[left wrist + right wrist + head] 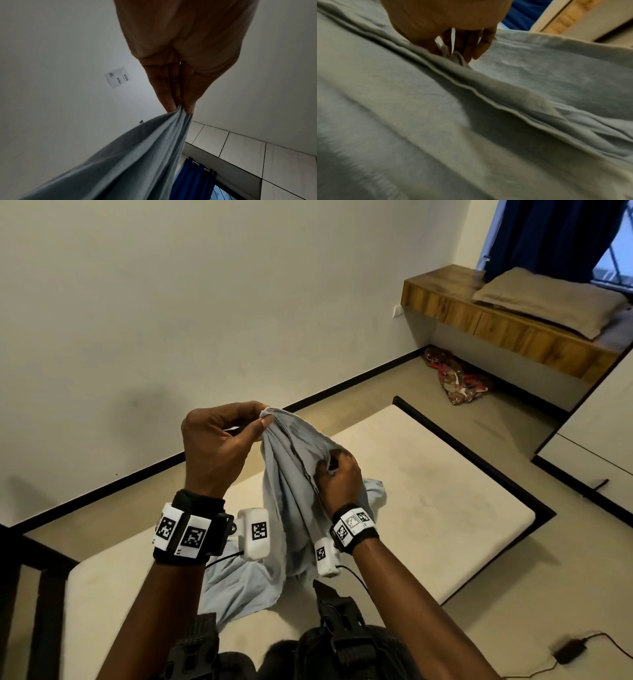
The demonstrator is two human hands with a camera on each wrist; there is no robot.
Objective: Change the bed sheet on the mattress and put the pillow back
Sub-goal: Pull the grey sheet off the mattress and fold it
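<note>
A pale grey-blue bed sheet [291, 494] hangs bunched above the bare cream mattress [428, 501], its lower folds lying on it. My left hand [263, 419] pinches the sheet's top corner between thumb and fingertips, raised above the bed. In the left wrist view the left hand [181, 106] pinches the sheet [137, 155] tightly. My right hand [330, 465] grips the sheet's hem lower down and to the right. The right wrist view shows the right hand [453, 54] with fingers curled into a fold of the sheet [471, 121]. A tan pillow [548, 299] lies on the wooden ledge far right.
A wooden ledge [496, 326] runs under a window with a blue curtain [548, 234]. A patterned red cloth [455, 378] lies crumpled on the floor by the wall. The black bed frame [479, 446] borders the mattress. A charger and cable [572, 652] sit on the floor at right.
</note>
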